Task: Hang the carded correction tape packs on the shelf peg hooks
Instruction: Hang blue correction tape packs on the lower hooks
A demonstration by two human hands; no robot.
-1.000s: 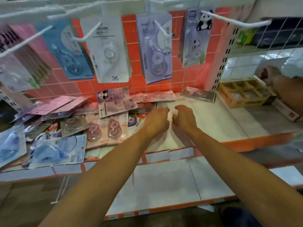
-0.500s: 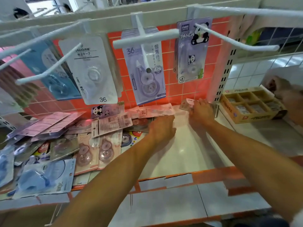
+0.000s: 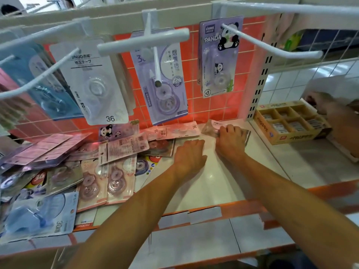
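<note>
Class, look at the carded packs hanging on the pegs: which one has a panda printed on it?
The purple pack marked PANDA, hanging furthest right. The lilac pack and the white pack marked 36 to its left show no panda.

Our right hand [image 3: 230, 140] grips a pale pink carded correction tape pack [image 3: 209, 127] at the back of the white shelf [image 3: 223, 183]. Our left hand [image 3: 189, 157] rests just beside it, fingers curled, next to a heap of carded packs [image 3: 108, 171]. Above, a purple panda-printed pack [image 3: 219, 57] hangs on a white peg hook [image 3: 272, 44].

Hanging purple pack [image 3: 219, 57] reads PANDA, white pack [image 3: 93, 84] 36, blue pack [image 3: 38, 216] 30m.
</note>
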